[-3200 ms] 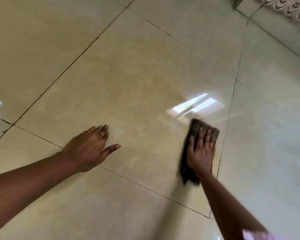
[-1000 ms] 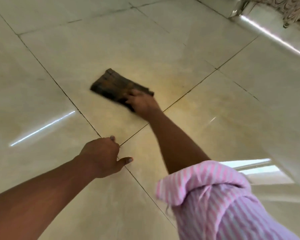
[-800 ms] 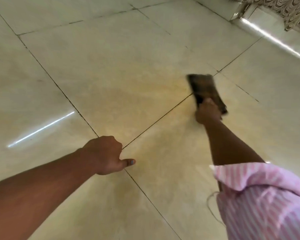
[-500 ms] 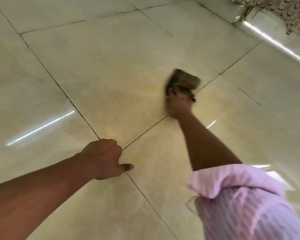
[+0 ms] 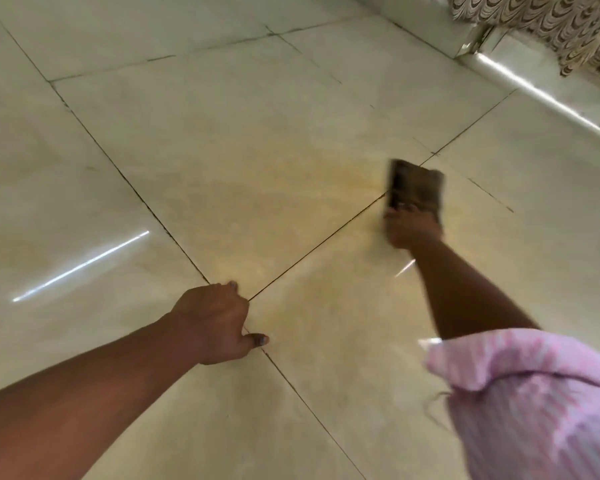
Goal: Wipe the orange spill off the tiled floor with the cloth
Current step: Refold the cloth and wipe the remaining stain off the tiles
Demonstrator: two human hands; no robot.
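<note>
The tiled floor fills nearly the whole view, glossy cream tiles cut by dark grout lines that meet just beyond the left knuckles. A faint orange spill spreads as a thin yellow-orange smear across the middle tile, from about the centre out toward three o'clock, and over the grout line into the tile nearer the person. At five o'clock a pink striped sleeve bunches above the right forearm. At one o'clock, along the far edge, hangs a patterned fabric with brown scalloped markings, and below it a bright strip of reflected light runs along the floor.

The left hand, near the centre and a little toward seven o'clock, rests on the floor with its fingers curled under into a fist holding nothing, thumb tip touching the tile.

The right hand, at about two o'clock from centre, presses on the near end of the dark brown cloth; motion blur makes it hard to say whether the fingers lie flat or curl over the cloth edge. The cloth lies flat at the spill's right margin, straddling a grout line.
</note>
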